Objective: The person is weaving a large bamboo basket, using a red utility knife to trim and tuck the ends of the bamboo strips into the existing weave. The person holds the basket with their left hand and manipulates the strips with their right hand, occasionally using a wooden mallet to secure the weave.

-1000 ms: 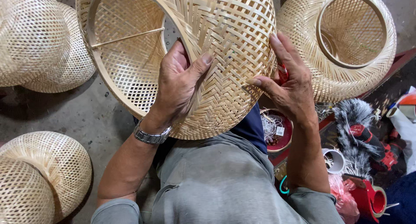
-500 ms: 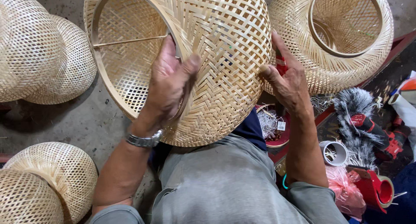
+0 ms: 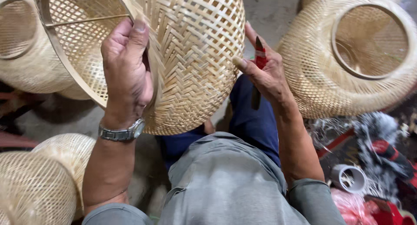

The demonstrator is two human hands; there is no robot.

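The woven bamboo lampshade [image 3: 182, 60] is being held over the lap, its open rim tilted up and to the left. Its rim is being gripped by the closed left hand [image 3: 126, 73]; the right hand [image 3: 265, 73], closed around a red-handled knife [image 3: 258, 73], is being pressed against the shade's right flank. No packages, labels or signs are being shown; similar bamboo shades [image 3: 352, 55] are lying around.

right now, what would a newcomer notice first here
A large dome-shaped woven bamboo basket fills the top centre, gripped at its rim by the left hand with a silver wristwatch. The right hand beside it holds a red-handled tool. More pale woven bamboo baskets lie around on the floor.
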